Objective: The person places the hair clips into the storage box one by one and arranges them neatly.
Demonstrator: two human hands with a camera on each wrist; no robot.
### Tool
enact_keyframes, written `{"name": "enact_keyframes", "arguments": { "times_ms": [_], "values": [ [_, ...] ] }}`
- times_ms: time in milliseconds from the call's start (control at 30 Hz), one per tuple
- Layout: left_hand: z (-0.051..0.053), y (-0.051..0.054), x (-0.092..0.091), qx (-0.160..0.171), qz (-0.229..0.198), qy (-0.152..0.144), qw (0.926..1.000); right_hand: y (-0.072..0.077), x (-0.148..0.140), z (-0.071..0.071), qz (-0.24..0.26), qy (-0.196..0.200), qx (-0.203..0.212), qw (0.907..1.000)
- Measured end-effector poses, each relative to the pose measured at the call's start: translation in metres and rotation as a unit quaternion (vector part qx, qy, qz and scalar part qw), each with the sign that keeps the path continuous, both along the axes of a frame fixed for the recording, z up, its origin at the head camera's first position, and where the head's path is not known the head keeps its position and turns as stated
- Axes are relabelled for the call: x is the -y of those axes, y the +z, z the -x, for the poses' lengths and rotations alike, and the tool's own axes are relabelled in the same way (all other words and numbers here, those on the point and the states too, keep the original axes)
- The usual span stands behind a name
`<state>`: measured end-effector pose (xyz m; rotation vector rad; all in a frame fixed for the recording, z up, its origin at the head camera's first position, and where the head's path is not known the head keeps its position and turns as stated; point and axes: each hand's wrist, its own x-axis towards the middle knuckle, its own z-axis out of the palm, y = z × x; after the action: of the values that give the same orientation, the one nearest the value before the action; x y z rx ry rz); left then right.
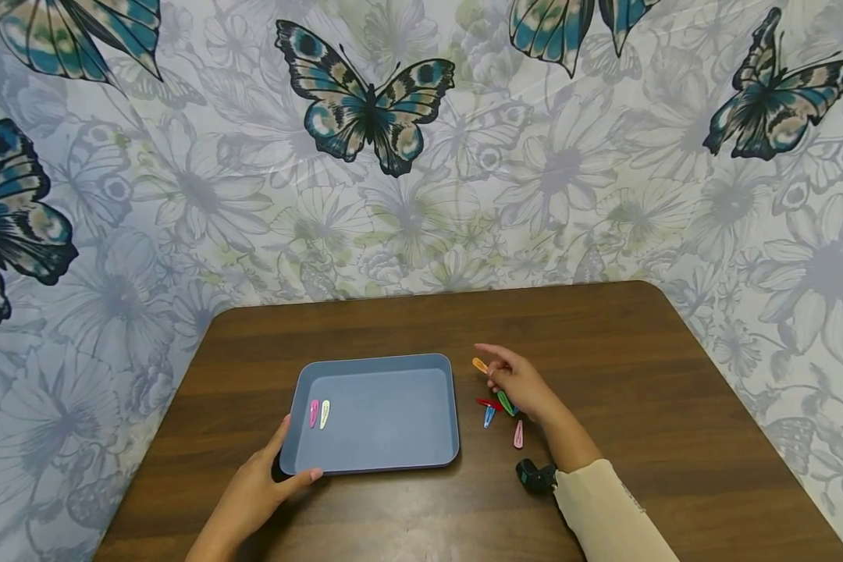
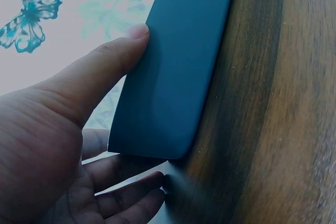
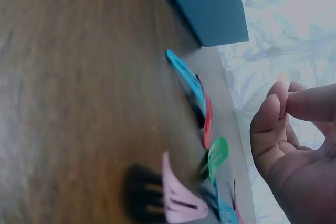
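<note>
A blue-grey tray (image 1: 386, 425) lies on the table, held at its near left corner by my left hand (image 1: 253, 488); the thumb presses the near wall and the other fingers go round the left side. Inside it, a pink snap hair clip (image 1: 314, 414) and a whitish one (image 1: 325, 414) lie side by side. Right of the tray, my right hand (image 1: 523, 386) pinches an orange hair clip (image 1: 480, 364) between thumb and finger, raised over the table. Beneath that hand are a red clip (image 3: 208, 124), a green clip (image 3: 217, 156), blue clips and a light pink clip (image 1: 518, 435).
The brown wooden table (image 1: 421, 523) stands against a cloth backdrop (image 1: 562, 179) printed with flowers and butterflies. A black wrist camera (image 1: 536, 476) sits by the right wrist, low over the tabletop. At lower right in the right wrist view, another blue clip (image 3: 226, 213) shows partly.
</note>
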<state>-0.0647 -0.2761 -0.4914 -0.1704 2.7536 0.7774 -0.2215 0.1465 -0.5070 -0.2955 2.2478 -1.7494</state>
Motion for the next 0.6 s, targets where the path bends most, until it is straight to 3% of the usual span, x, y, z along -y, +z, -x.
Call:
{"name": "enact_keyframes", "arguments": {
  "times_ms": [600],
  "values": [
    [-0.0012, 0.0009, 0.0001, -0.007, -0.01, -0.001, 0.9999, 0.0067, 0.0065, -0.0065, 0.031, 0.023, -0.01, 0.9992]
  ]
}}
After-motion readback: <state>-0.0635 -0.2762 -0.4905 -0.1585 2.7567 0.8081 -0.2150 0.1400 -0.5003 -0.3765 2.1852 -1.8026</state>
